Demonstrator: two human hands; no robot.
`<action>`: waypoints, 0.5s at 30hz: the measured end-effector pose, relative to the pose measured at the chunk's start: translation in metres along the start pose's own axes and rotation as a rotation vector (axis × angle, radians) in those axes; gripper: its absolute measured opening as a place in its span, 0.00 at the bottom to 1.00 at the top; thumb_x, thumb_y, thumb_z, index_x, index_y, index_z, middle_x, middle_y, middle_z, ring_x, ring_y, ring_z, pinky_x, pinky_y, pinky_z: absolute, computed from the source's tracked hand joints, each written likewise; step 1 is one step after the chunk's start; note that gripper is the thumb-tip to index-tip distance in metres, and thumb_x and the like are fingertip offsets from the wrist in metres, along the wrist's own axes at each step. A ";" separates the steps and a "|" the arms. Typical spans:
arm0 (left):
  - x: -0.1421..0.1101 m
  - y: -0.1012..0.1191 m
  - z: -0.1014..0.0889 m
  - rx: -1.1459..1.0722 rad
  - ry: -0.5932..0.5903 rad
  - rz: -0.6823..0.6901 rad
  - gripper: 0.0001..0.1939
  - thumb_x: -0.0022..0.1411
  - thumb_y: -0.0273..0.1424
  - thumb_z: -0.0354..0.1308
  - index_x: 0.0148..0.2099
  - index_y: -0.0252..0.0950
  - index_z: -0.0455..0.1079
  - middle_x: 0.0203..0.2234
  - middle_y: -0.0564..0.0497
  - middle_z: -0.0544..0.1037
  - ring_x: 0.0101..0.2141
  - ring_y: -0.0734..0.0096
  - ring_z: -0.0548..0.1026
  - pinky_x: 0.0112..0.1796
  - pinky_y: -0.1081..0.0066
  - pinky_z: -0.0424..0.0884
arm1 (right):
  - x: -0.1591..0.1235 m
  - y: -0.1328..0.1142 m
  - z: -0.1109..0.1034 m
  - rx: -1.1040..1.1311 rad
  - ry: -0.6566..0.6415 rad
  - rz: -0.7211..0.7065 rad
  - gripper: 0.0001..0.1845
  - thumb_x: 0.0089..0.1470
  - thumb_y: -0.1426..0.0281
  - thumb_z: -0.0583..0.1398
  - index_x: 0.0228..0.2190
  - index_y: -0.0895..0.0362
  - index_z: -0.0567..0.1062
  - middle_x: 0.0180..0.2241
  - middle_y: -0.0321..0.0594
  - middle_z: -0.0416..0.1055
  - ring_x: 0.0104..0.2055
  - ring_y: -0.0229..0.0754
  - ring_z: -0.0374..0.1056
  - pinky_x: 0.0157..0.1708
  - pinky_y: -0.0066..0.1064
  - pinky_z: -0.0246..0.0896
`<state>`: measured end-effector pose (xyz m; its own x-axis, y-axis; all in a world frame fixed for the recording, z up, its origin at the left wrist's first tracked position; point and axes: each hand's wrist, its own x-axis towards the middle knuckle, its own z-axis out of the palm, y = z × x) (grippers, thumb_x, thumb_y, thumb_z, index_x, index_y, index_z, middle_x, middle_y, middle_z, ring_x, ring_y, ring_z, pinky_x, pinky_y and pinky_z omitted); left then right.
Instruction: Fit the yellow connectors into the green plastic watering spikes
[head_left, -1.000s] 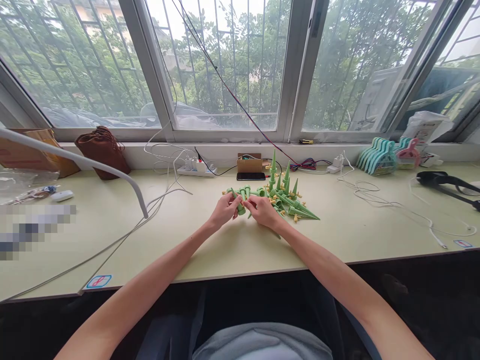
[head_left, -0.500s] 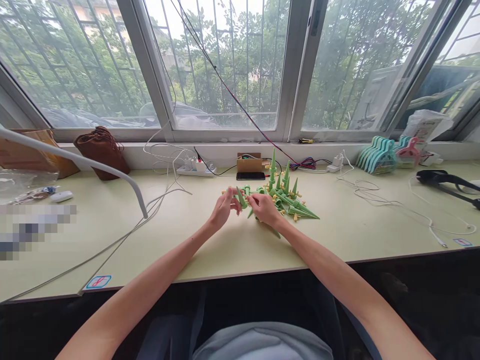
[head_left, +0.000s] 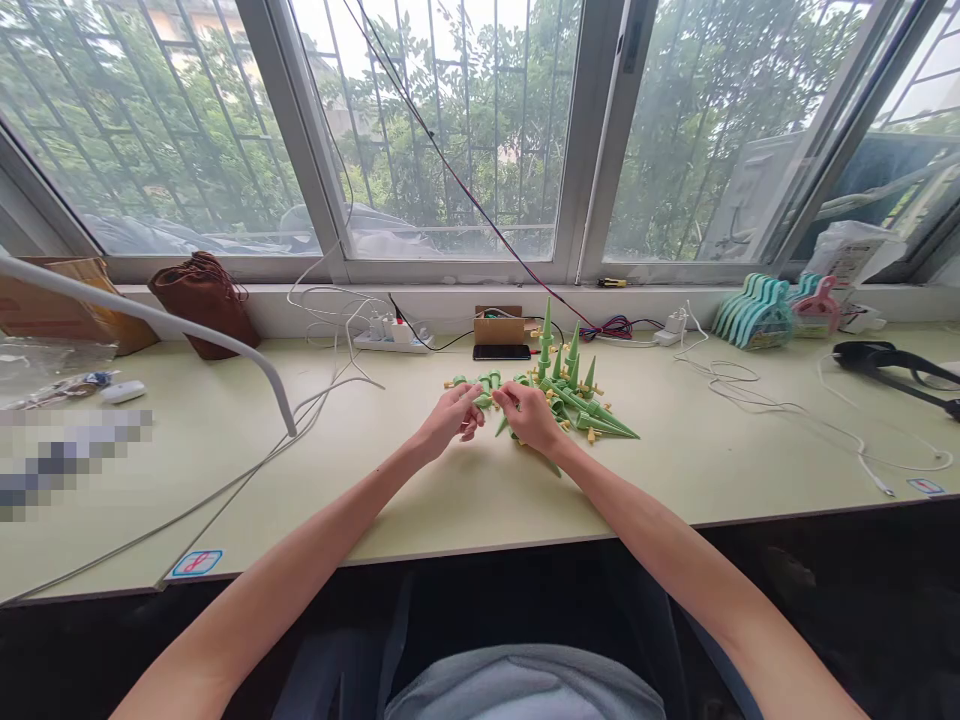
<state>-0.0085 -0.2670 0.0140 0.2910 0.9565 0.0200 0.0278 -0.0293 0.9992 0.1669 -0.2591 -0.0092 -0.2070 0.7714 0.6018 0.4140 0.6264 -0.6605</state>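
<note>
My left hand [head_left: 448, 418] is closed around a green plastic watering spike [head_left: 483, 401], most of it hidden by the fingers. Right up against it, my right hand [head_left: 529, 416] pinches at the spike's near end, and what sits between those fingertips is too small to make out. Just beyond and to the right of my hands lies a heap of green watering spikes [head_left: 606, 420] with small yellow valves [head_left: 592, 436]. Several stand point up, among them a tall spike [head_left: 546, 345]. More green pieces [head_left: 459, 381] lie behind my left hand.
Behind the heap are a phone [head_left: 501, 352] and an open cardboard box [head_left: 499, 328]. A power strip [head_left: 393, 340] and white cables [head_left: 315, 400] lie to the left, beside a brown pouch [head_left: 204, 305]. Hangers [head_left: 754, 310] and a black strapped headset [head_left: 892, 360] are at right.
The spike in my left hand has tipped from nearly upright to lying flatter, as that hand turned and lowered slightly. My right hand has barely moved.
</note>
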 end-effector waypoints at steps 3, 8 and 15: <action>-0.001 -0.001 -0.002 0.030 0.002 0.027 0.24 0.61 0.52 0.61 0.43 0.36 0.65 0.19 0.53 0.71 0.19 0.76 0.65 0.19 0.76 0.60 | 0.000 0.001 0.001 0.009 -0.008 0.001 0.20 0.63 0.55 0.52 0.25 0.55 0.65 0.21 0.32 0.61 0.24 0.35 0.54 0.28 0.29 0.50; -0.002 -0.004 -0.003 0.151 -0.009 0.123 0.25 0.60 0.52 0.62 0.44 0.37 0.63 0.20 0.57 0.69 0.18 0.78 0.63 0.19 0.75 0.61 | -0.001 0.003 0.001 0.017 -0.018 0.019 0.20 0.63 0.58 0.52 0.24 0.55 0.62 0.19 0.31 0.58 0.23 0.35 0.50 0.26 0.29 0.47; 0.001 -0.017 -0.005 0.420 -0.007 0.372 0.20 0.60 0.47 0.62 0.41 0.39 0.60 0.23 0.58 0.69 0.19 0.78 0.65 0.22 0.75 0.62 | 0.000 0.007 0.002 -0.057 -0.013 0.043 0.22 0.63 0.60 0.50 0.20 0.54 0.55 0.18 0.31 0.53 0.22 0.34 0.48 0.25 0.30 0.45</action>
<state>-0.0129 -0.2638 -0.0030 0.3600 0.8576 0.3672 0.3005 -0.4792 0.8246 0.1676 -0.2545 -0.0148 -0.1995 0.7991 0.5672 0.4723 0.5856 -0.6588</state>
